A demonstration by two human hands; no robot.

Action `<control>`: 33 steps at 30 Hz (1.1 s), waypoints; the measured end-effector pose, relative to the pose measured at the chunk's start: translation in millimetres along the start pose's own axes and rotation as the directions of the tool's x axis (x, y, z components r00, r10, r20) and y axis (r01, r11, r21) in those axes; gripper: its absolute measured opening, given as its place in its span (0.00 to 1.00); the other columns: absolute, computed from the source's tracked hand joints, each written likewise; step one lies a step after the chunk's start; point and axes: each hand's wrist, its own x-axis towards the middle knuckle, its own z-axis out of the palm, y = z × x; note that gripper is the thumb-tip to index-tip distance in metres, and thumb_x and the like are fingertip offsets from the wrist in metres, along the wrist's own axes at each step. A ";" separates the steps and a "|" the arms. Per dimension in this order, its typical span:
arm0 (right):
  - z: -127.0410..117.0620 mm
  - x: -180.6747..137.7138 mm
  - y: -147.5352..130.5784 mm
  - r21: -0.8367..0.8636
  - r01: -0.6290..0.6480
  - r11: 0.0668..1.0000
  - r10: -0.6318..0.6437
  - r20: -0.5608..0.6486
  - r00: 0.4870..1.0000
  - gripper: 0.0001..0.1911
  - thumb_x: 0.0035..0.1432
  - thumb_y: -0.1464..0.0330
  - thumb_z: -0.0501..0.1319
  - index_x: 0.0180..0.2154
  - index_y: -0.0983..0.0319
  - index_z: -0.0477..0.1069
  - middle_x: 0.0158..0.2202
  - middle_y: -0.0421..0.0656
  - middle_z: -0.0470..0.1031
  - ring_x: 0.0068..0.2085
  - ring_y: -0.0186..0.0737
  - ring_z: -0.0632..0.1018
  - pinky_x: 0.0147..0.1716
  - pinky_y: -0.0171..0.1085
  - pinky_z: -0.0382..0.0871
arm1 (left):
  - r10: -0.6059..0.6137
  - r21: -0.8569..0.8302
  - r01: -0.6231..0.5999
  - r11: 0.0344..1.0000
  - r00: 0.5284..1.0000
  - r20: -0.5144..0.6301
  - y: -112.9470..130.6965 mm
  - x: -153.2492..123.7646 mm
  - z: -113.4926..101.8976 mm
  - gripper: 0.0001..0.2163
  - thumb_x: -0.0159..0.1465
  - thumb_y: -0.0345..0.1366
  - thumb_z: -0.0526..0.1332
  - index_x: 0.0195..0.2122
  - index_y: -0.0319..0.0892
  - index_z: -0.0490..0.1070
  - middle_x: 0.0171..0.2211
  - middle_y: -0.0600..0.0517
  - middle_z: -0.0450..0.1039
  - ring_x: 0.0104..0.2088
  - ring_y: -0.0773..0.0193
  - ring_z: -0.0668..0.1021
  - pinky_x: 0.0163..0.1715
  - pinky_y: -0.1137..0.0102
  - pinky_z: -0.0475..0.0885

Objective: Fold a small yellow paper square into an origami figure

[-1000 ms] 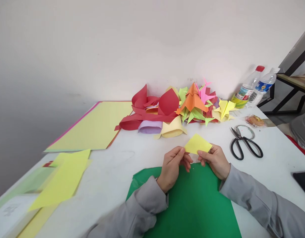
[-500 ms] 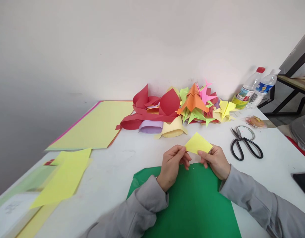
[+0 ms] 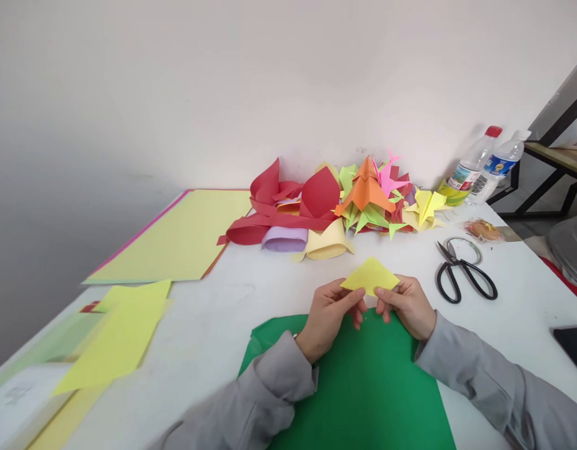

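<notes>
- Yellow paper piece (image 3: 371, 274): held up near the far edge of the green sheet (image 3: 367, 387).
- Left hand (image 3: 332, 312) and right hand (image 3: 407, 303): each grip narrow, pinching the paper, thumbs close together.
- Risk (judged): uneven thumb pressure could crease it askew; a slackened pinch could let it slip.
- Materials: paper thin, matt, diamond-like in outline; green sheet broad, smooth; scissors (image 3: 455, 260), right of the green sheet, with looped black handles.
</notes>
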 end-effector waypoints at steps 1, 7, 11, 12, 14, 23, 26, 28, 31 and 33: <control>0.2 -0.1 -0.2 -0.006 -0.004 1.000 0.004 0.001 1.000 0.17 0.44 0.59 0.71 0.25 0.65 0.71 0.16 0.39 0.74 0.13 0.30 0.69 0.12 0.29 0.63 | -0.006 -0.010 0.006 1.000 1.000 -0.002 0.2 -0.1 0.1 0.13 0.52 0.41 0.68 0.25 0.36 0.70 0.18 0.53 0.72 0.14 0.70 0.70 0.13 0.74 0.67; -1.9 0.0 1.4 -0.011 -0.026 1.000 0.026 0.026 0.999 0.18 0.43 0.57 0.71 0.26 0.65 0.71 0.16 0.39 0.74 0.12 0.31 0.70 0.11 0.29 0.64 | -0.013 -0.016 0.013 1.000 1.000 0.014 2.3 -0.2 1.4 0.14 0.52 0.43 0.68 0.26 0.36 0.70 0.19 0.53 0.72 0.15 0.70 0.70 0.13 0.75 0.67; -3.9 0.4 3.8 -0.032 -0.044 0.999 0.045 0.041 0.998 0.19 0.45 0.56 0.69 0.28 0.66 0.72 0.16 0.39 0.74 0.12 0.31 0.70 0.11 0.28 0.63 | -0.015 0.025 0.015 1.000 0.999 0.028 1.4 -0.8 1.6 0.15 0.54 0.45 0.66 0.23 0.36 0.70 0.19 0.52 0.71 0.15 0.70 0.70 0.13 0.75 0.67; -3.9 0.5 4.1 -0.037 -0.045 0.998 0.046 0.037 0.998 0.20 0.46 0.55 0.69 0.29 0.66 0.72 0.16 0.39 0.74 0.12 0.31 0.70 0.11 0.28 0.63 | -0.016 0.029 0.015 0.999 0.999 0.030 0.9 -0.9 1.3 0.15 0.54 0.44 0.66 0.23 0.36 0.70 0.19 0.52 0.71 0.15 0.70 0.70 0.13 0.75 0.67; -3.2 0.7 4.3 -0.051 -0.041 0.998 0.042 0.023 0.999 0.21 0.46 0.54 0.68 0.30 0.66 0.72 0.15 0.38 0.73 0.12 0.31 0.70 0.11 0.28 0.63 | -0.024 0.030 0.023 0.999 0.999 0.031 0.0 -0.9 0.4 0.15 0.54 0.44 0.66 0.22 0.36 0.70 0.19 0.52 0.71 0.15 0.70 0.70 0.12 0.75 0.66; -1.1 0.4 5.4 -0.024 -0.013 1.000 0.012 -0.032 0.999 0.18 0.47 0.56 0.68 0.27 0.64 0.71 0.14 0.36 0.71 0.11 0.28 0.67 0.10 0.27 0.57 | -0.026 0.001 0.026 1.000 0.999 0.035 -2.8 -1.0 1.9 0.22 0.56 0.54 0.61 0.23 0.36 0.68 0.19 0.49 0.73 0.14 0.67 0.71 0.13 0.73 0.68; -0.8 0.7 5.3 -0.025 -0.021 0.999 0.020 -0.032 0.999 0.18 0.47 0.55 0.68 0.28 0.65 0.72 0.13 0.36 0.71 0.11 0.29 0.67 0.10 0.27 0.57 | -0.016 0.000 0.016 1.000 0.999 0.029 -3.2 -1.5 2.7 0.23 0.57 0.55 0.60 0.23 0.36 0.68 0.19 0.47 0.74 0.14 0.67 0.71 0.12 0.72 0.68; -0.6 0.9 4.7 -0.036 -0.026 0.999 0.025 -0.032 0.999 0.19 0.47 0.55 0.68 0.28 0.65 0.72 0.13 0.36 0.70 0.11 0.29 0.67 0.10 0.27 0.57 | -0.007 0.005 0.007 1.000 1.000 0.024 -4.1 -1.2 2.2 0.24 0.58 0.56 0.58 0.22 0.36 0.69 0.20 0.46 0.74 0.14 0.67 0.71 0.12 0.72 0.68; -0.3 1.0 3.5 -0.057 -0.026 0.998 0.025 -0.030 0.999 0.19 0.46 0.54 0.68 0.28 0.65 0.71 0.13 0.36 0.70 0.11 0.29 0.66 0.09 0.28 0.57 | -0.009 0.017 0.009 1.000 1.000 0.006 -5.6 0.2 0.9 0.27 0.59 0.58 0.55 0.21 0.35 0.70 0.19 0.45 0.74 0.14 0.67 0.71 0.12 0.72 0.67; -0.3 0.9 3.0 -0.068 -0.023 0.997 0.021 -0.030 0.999 0.19 0.46 0.54 0.68 0.28 0.65 0.71 0.13 0.36 0.71 0.11 0.29 0.66 0.09 0.28 0.56 | -0.015 0.023 0.015 1.000 1.000 -0.001 -5.6 1.1 0.5 0.28 0.58 0.59 0.55 0.21 0.35 0.70 0.19 0.45 0.74 0.14 0.67 0.71 0.12 0.72 0.67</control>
